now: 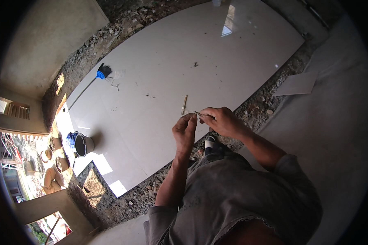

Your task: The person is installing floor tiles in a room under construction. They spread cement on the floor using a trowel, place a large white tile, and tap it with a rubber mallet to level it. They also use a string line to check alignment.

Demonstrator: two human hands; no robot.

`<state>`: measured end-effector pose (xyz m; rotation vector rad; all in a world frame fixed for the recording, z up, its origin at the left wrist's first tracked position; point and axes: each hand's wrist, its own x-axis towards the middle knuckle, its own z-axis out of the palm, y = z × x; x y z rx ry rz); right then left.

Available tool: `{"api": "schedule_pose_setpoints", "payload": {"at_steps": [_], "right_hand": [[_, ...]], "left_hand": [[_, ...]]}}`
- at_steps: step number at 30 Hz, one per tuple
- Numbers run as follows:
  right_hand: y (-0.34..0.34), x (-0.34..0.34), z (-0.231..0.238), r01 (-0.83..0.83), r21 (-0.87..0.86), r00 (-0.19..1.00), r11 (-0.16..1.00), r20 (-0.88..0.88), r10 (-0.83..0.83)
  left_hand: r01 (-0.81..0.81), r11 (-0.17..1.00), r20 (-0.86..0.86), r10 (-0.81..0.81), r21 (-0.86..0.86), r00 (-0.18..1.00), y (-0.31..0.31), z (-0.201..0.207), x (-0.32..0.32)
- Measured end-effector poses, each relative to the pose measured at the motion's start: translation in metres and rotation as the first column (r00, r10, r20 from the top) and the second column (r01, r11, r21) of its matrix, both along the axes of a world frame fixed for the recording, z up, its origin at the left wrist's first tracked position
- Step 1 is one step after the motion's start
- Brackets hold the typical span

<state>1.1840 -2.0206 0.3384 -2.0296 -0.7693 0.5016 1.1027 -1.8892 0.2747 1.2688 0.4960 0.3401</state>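
Observation:
My left hand (185, 130) is closed in a pinch just above the pale tiled floor (151, 118). What its fingertips grip is too small to make out. Close beside it on the right, my right hand (222, 121) pinches a thin dark sliver (197, 113) that points toward the left fingertips. Just beyond the hands shows a slim yellowish stick (185, 103), with a pale thread-like bit near its lower end. Whether that thread runs to my fingers I cannot tell.
A broom (104, 71) with blue head and a bent wire (116, 85) lie on the tiles. A dark bucket (84, 145) stands at the left by sunlit boxes (60, 163). Rubble (270, 104) borders the tiles. A loose tile (297, 83) lies right; my shoe (209, 143) is below my hands.

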Motion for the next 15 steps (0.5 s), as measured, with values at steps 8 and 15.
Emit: {"api": "schedule_pose_setpoints", "payload": {"at_steps": [8, 15], "right_hand": [[0.007, 0.002, -0.019, 0.072, 0.031, 0.991, 0.997, -0.115, -0.068], [0.002, -0.003, -0.022, 0.104, 0.079, 0.989, 0.991, -0.117, -0.095]], "left_hand": [[0.021, 0.972, -0.015, -0.018, 0.235, 1.000, -0.003, -0.008, -0.003], [-0.057, 0.949, -0.035, 0.049, -0.310, 0.998, 0.009, 0.000, 0.005]]}}
